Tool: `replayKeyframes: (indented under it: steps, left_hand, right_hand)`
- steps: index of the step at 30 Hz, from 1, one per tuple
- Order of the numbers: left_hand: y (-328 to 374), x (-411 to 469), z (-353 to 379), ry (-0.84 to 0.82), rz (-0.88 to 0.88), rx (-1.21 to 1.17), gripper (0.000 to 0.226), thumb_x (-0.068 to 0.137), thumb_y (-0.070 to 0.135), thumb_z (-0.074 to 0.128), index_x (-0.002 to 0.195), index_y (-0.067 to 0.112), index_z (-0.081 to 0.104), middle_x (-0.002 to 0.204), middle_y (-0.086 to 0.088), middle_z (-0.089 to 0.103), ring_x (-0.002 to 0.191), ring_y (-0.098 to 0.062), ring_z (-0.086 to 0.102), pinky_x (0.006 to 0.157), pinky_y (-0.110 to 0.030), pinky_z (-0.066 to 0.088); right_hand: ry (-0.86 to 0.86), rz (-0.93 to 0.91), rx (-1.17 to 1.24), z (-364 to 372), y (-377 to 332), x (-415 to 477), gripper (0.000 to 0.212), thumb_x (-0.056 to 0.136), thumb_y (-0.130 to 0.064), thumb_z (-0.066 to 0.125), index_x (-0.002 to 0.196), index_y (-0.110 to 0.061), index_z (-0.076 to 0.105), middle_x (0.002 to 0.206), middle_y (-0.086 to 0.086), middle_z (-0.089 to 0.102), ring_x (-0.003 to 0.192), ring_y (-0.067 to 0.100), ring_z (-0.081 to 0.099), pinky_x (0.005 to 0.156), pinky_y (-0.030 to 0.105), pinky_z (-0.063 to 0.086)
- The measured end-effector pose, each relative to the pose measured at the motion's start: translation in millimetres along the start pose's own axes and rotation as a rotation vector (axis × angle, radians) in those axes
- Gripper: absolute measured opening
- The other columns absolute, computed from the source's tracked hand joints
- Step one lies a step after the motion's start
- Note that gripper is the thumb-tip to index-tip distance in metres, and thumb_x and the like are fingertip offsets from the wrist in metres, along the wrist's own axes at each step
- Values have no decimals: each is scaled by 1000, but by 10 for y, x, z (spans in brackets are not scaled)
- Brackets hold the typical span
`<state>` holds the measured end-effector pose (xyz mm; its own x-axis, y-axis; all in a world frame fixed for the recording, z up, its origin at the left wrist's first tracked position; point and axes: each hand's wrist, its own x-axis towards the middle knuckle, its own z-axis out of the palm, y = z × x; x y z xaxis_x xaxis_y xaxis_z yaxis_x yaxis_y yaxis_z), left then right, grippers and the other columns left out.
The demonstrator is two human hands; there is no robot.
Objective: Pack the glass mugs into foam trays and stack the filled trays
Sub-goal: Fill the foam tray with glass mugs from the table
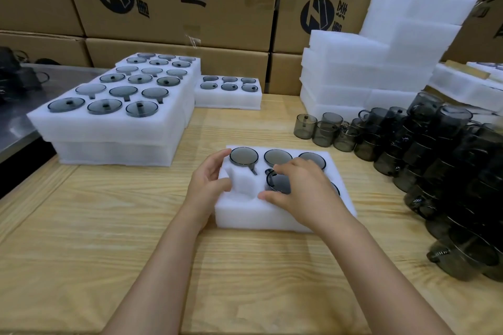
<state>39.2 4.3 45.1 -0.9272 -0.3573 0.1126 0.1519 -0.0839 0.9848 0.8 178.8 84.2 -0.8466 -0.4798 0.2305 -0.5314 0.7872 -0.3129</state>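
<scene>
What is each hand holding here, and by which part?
The right hand grips a glass mug by its rim in the front middle pocket of the foam tray. The left hand holds the tray's left edge.

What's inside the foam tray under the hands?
Three mugs fill the back row of the foam tray. The front-left pocket is empty. The right hand grips a front-middle mug. The front-right pocket is mostly covered by that hand; only a dark rim edge shows.
</scene>
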Motion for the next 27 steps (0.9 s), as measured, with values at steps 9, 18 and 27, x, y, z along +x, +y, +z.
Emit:
replayKeyframes:
  steps: [9,18,27]
  left_hand:
    - [321,87,572,226,129,1035,40,98,29,35,134,16,49,137,-6,52,129,-25,42,112,-48,21]
    - [82,200,791,-37,-44,1429,53,100,40,8,151,26,17,161,-7,2,147,-26,-12,112,-58,-16]
    - [115,219,786,-50,-66,1575,54,100,42,6,152,28,6,160,-14,-11,144,-28,-25,105,-60,-24]
  right_hand:
    - [13,242,-39,5,103,332,50,101,-42,16,140,-18,37,151,7,29,144,31,8,115,45,6]
    - [-171,277,-344,217,115,363,56,100,-44,3,151,-24,-5,159,9,-10,142,28,-24,100,55,-30]
    - [-204,271,-414,205,80,388,56,99,-43,5,151,-20,-2,158,14,-6,144,30,-15,101,58,-27]
